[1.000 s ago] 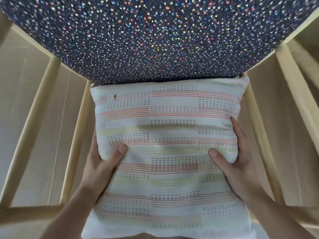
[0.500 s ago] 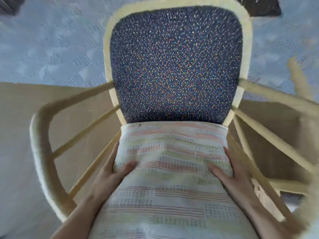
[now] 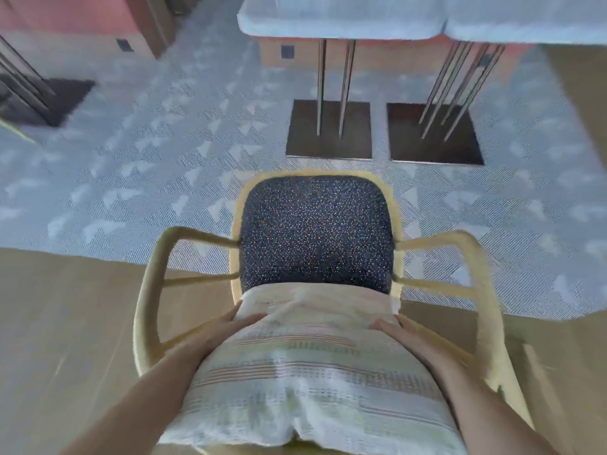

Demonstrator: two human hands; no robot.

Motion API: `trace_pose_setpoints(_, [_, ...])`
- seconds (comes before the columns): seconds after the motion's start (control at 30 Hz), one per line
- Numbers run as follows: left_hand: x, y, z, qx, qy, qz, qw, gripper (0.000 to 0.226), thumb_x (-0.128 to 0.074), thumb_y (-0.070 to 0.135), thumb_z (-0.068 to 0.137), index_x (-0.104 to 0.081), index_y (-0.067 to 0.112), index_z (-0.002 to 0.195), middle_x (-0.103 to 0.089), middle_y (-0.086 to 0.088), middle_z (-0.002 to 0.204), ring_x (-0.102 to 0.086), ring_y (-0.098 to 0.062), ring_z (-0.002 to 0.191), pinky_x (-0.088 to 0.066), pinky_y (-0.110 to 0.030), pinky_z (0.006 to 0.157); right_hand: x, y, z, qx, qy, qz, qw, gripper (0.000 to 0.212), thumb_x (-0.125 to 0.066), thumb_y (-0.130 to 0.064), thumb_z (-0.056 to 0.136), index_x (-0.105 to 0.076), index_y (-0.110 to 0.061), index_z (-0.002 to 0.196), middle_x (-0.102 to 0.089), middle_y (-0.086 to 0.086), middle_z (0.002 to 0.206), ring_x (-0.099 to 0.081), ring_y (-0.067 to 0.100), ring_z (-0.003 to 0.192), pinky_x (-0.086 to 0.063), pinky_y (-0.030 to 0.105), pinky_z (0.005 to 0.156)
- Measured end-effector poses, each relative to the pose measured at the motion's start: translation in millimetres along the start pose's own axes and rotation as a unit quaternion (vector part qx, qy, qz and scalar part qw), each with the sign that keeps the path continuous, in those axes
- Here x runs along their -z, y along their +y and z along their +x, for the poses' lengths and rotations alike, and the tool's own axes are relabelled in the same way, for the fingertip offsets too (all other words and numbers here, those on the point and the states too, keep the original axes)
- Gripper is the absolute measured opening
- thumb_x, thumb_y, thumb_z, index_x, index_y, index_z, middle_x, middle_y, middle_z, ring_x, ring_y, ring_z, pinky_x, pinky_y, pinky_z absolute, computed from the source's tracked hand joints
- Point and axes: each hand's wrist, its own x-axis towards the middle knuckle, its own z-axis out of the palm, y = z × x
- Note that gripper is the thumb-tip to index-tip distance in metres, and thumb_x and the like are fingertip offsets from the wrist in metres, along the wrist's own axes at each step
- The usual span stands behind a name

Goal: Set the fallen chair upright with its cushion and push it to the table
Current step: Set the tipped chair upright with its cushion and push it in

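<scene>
A pale wooden armchair with a dark speckled seat stands upright below me, seen from behind and above. A white cushion with faint coloured stripes leans against its backrest, its lower edge resting on the seat. My left hand grips the cushion's left side and my right hand grips its right side, thumbs on the front. The white table stands ahead, beyond the chair, with some carpet between them.
Two dark square table bases with thin metal legs sit on the grey patterned carpet in front of the chair. Another dark base is at far left. Wood flooring lies under me.
My view has risen and pulled back from the cushion, so the whole seat, armrests, carpet and table come into sight. Both hands stay on the cushion's sides.
</scene>
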Motion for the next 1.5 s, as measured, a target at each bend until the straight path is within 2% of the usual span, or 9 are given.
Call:
trace_pose_setpoints(0.17, [29, 49, 38, 0.037, -0.055, -0.002, 0.998, 0.072, -0.057, 0.05, 0.099, -0.029, 0.027, 0.161, -0.055, 0.001, 0.144, -0.057, 0.005, 0.097, -0.045, 0.0, 0.068, 26, -55, 20, -0.019, -0.023, 0.04, 0.999, 0.037, -0.072, -0.03, 0.096, -0.052, -0.023, 0.126, -0.063, -0.001, 0.125, -0.06, 0.016, 0.103, -0.046, 0.025, 0.08])
trace_pose_setpoints(0.33, [62, 101, 59, 0.044, -0.071, 0.033, 0.996, 0.098, -0.06, 0.071, 0.09, -0.017, 0.025, 0.165, -0.033, -0.008, 0.167, -0.039, -0.03, 0.15, -0.028, -0.039, 0.124, 46, -96, 30, -0.004, -0.071, 0.074, 0.995, 0.041, -0.072, -0.028, 0.096, -0.06, -0.014, 0.134, -0.066, 0.005, 0.132, -0.063, 0.018, 0.11, -0.051, 0.031, 0.094])
trace_pose_setpoints(0.53, [86, 161, 72, 0.043, -0.08, -0.021, 0.996, 0.091, -0.068, 0.067, 0.081, -0.04, 0.018, 0.153, -0.055, -0.015, 0.148, -0.056, -0.028, 0.129, -0.055, -0.021, 0.091, 79, -113, -32, 0.254, -0.044, 0.052, 0.965, 0.037, -0.059, -0.025, 0.103, -0.067, -0.024, 0.14, -0.064, -0.006, 0.146, -0.059, 0.011, 0.136, -0.045, 0.026, 0.116])
trace_pose_setpoints(0.63, [90, 166, 85, 0.072, -0.101, -0.083, 0.989, 0.066, -0.056, 0.047, 0.099, -0.041, 0.019, 0.156, -0.056, -0.02, 0.149, -0.053, -0.038, 0.138, -0.039, -0.049, 0.119, 83, -124, -45, 0.251, -0.006, 0.086, 0.964, 0.032, -0.06, -0.028, 0.105, -0.07, -0.039, 0.133, -0.067, -0.018, 0.14, -0.064, 0.004, 0.128, -0.052, 0.027, 0.109])
trace_pose_setpoints(0.73, [88, 171, 91, 0.074, -0.119, -0.029, 0.99, 0.07, -0.05, 0.053, 0.101, -0.031, 0.023, 0.162, -0.041, -0.014, 0.163, -0.042, -0.035, 0.148, -0.032, -0.053, 0.123, 84, -131, -12, 0.168, -0.109, 0.063, 0.978, 0.042, -0.055, -0.026, 0.107, -0.06, -0.016, 0.147, -0.06, 0.005, 0.151, -0.056, 0.021, 0.14, -0.047, 0.034, 0.114])
trace_pose_setpoints(0.87, [77, 194, 85, -0.117, -0.02, 0.122, 0.985, 0.075, -0.048, 0.076, 0.091, -0.025, 0.052, 0.158, -0.028, 0.012, 0.169, -0.03, -0.019, 0.153, -0.02, -0.051, 0.126, 81, -156, 35, 0.046, -0.116, -0.054, 0.991, 0.055, -0.051, -0.037, 0.108, -0.047, -0.005, 0.153, -0.048, 0.015, 0.159, -0.045, 0.033, 0.148, -0.038, 0.037, 0.117])
trace_pose_setpoints(1.07, [25, 226, 33, -0.394, 0.087, -0.143, 0.904, 0.037, -0.057, 0.06, 0.094, -0.059, 0.056, 0.131, -0.067, 0.017, 0.129, -0.078, -0.013, 0.094, -0.062, -0.033, 0.086, 57, -191, 7, 0.178, 0.008, -0.18, 0.967, 0.048, -0.069, -0.064, 0.09, -0.067, -0.045, 0.134, -0.066, -0.021, 0.131, -0.06, 0.008, 0.122, -0.04, 0.012, 0.085])
trace_pose_setpoints(1.3, [0, 118, -34, -0.535, 0.273, 0.213, 0.771, 0.031, -0.058, 0.042, 0.098, -0.075, 0.016, 0.093, -0.069, 0.006, 0.085, -0.058, -0.006, 0.07, -0.048, -0.025, 0.066, -11, -132, -62, 0.389, 0.192, -0.316, 0.844, 0.057, -0.068, -0.065, 0.085, -0.07, -0.035, 0.133, -0.061, -0.007, 0.145, -0.055, 0.019, 0.133, -0.037, 0.046, 0.118])
trace_pose_setpoints(1.5, [-13, 110, -46, -0.471, 0.324, 0.376, 0.729, 0.035, -0.051, 0.038, 0.1, -0.076, 0.017, 0.085, -0.075, 0.002, 0.085, -0.071, -0.027, 0.082, -0.051, -0.038, 0.075, -30, -108, -50, 0.431, 0.312, -0.327, 0.781, 0.056, -0.051, -0.068, 0.086, -0.078, -0.028, 0.113, -0.066, -0.006, 0.121, -0.058, 0.021, 0.116, -0.046, 0.044, 0.104])
